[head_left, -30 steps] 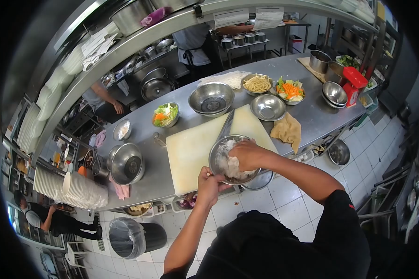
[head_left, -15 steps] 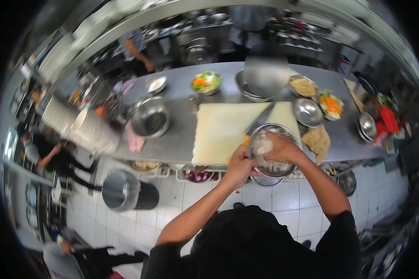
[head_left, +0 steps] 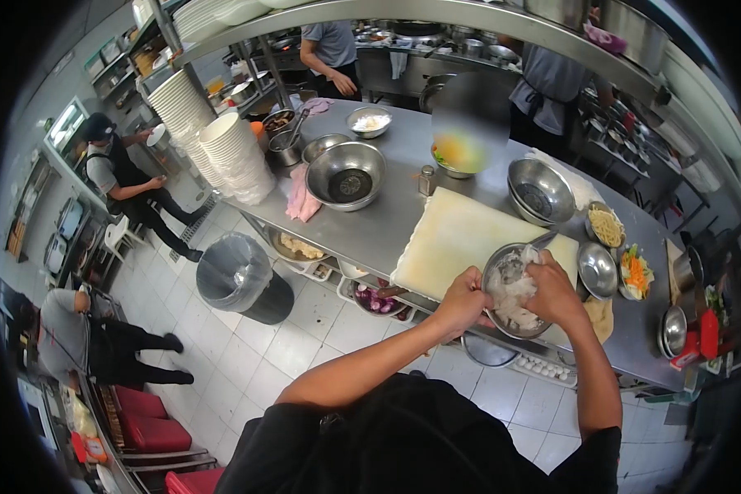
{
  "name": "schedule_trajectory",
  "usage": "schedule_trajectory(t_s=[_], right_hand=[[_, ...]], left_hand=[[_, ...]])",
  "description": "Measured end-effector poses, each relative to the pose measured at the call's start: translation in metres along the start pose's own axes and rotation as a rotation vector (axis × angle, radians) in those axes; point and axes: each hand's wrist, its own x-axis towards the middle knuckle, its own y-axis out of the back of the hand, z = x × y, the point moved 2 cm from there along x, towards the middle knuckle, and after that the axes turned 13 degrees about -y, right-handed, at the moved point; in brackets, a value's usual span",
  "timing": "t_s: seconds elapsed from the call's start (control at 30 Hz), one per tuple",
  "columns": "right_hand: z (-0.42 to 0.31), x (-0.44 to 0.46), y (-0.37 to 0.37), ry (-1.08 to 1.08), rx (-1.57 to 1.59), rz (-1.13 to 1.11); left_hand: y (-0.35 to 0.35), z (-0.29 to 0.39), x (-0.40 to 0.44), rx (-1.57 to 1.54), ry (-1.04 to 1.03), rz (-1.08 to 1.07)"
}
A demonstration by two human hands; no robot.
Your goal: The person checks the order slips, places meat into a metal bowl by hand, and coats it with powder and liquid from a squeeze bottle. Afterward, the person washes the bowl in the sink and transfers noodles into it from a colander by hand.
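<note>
My left hand (head_left: 463, 303) is closed on the near-left rim of a steel mixing bowl (head_left: 502, 328), tilted over the front edge of the cutting board. Inside lies pale, wet, whitish food (head_left: 512, 298), its exact kind unclear. At the bowl's right side, my right hand (head_left: 556, 290) has its fingers closed around a clump of this food. Beneath the bowl, the thick cream cutting board (head_left: 445, 239) is partly covered. Part of a knife blade (head_left: 543, 239) shows behind the bowl; its handle is hidden.
Steel bowls (head_left: 346, 177) (head_left: 597, 270) stand on the counter, with vegetables (head_left: 636, 273) and noodles (head_left: 606, 226) at right. Stacked tubs (head_left: 230, 148) are at left. A lined bin (head_left: 243, 276) stands on the floor. Co-workers (head_left: 132, 181) (head_left: 333, 53) are nearby.
The head view has turned, shifting the counter in frame. My right hand, earlier deep in the bowl, now grips a clump near its right rim. My left hand keeps hold of the bowl.
</note>
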Motion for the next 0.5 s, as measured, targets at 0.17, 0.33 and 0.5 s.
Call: schedule_trajectory(t_s=[0.17,0.33,0.5], right_hand=[[-0.034,0.010,-0.028,0.088,-0.190,0.129],[-0.051,0.065,-0.026,0.048,-0.217,0.072],[-0.104,0.100,0.025,-0.006,-0.028,0.114]], left_hand=[[0.014,0.022,0.000,0.097,-0.103,0.034],[0.043,0.033,0.009,0.050,-0.088,0.097],[0.089,0.073,0.026,-0.014,-0.094,0.151]])
